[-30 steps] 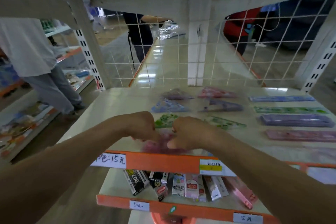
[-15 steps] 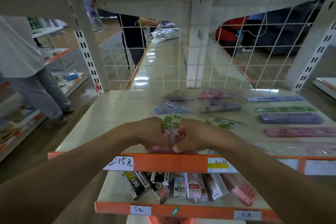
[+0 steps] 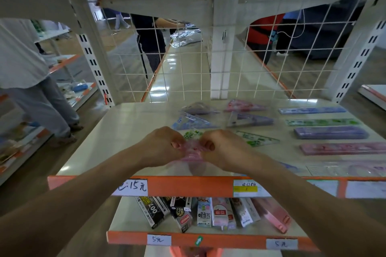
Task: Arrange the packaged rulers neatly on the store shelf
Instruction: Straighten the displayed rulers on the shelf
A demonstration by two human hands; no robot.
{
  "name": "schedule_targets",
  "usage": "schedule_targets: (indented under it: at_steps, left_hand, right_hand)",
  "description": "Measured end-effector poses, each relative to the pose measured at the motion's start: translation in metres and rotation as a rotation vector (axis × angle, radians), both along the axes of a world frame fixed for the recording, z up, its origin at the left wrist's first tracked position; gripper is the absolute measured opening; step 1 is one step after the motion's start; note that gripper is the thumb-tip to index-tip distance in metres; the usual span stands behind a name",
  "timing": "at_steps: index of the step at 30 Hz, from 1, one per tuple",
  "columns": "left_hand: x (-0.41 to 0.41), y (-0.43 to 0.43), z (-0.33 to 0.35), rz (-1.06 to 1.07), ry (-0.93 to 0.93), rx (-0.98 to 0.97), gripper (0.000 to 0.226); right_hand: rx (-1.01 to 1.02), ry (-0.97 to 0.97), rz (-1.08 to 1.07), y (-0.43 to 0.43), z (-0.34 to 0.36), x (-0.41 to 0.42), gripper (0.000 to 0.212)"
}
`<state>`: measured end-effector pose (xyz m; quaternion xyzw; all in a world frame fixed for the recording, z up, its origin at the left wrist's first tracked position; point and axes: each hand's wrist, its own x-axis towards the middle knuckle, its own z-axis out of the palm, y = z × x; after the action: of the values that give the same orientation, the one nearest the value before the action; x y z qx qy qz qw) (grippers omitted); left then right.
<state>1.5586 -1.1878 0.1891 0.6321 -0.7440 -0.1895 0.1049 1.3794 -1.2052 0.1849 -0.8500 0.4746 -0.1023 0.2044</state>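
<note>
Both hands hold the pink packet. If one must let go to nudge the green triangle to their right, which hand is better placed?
Right, probably. The right hand is just beside the green triangle; the left hand would have to cross the pink packet and the right hand.

A shop: orange-edged shelves (image 3: 188, 185) with handwritten price tags (image 3: 131, 187), packaged stationery (image 3: 208, 213) and other shoppers.
</note>
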Motion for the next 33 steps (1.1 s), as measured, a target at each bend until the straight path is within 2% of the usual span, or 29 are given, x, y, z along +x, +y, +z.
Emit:
schedule_targets:
  at_steps: [3, 7, 9, 14, 18, 22, 23, 26, 33]
  left_hand:
    - [0.000, 0.002, -0.006, 0.050, -0.020, -0.052, 0.018]
    - [-0.004, 0.009, -0.008, 0.052, -0.138, -0.194, 0.023]
    - [-0.004, 0.012, -0.010, 0.045, -0.177, -0.175, 0.023]
    - [-0.002, 0.017, -0.010, 0.057, -0.140, -0.209, 0.023]
    - [-0.001, 0.014, -0.006, 0.025, -0.132, -0.092, 0.025]
    - [0.003, 0.004, 0.005, 0.157, 0.189, 0.147, 0.022]
    - [0.002, 0.002, 0.006, 0.166, 0.223, 0.199, 0.022]
    - [0.000, 0.000, 0.004, 0.156, 0.201, 0.285, 0.031]
    - [-0.001, -0.001, 0.005, 0.102, 0.056, 0.320, 0.038]
  right_hand:
    - [-0.042, 0.000, -0.007, 0.000, -0.004, 0.001, 0.021]
    - [-0.111, -0.029, 0.007, 0.000, -0.005, 0.002, 0.016]
    - [-0.122, -0.006, 0.041, 0.002, -0.009, 0.003, 0.019]
    - [-0.143, -0.039, 0.042, 0.002, -0.009, 0.002, 0.020]
    - [-0.101, -0.041, 0.052, 0.006, -0.014, 0.001, 0.022]
    - [0.115, -0.141, -0.050, -0.004, -0.005, -0.002, 0.036]
    - [0.165, -0.149, -0.056, -0.006, -0.003, -0.004, 0.039]
    - [0.152, -0.065, -0.021, -0.007, -0.003, -0.003, 0.034]
    - [0.166, 0.021, -0.006, -0.004, -0.003, 0.002, 0.036]
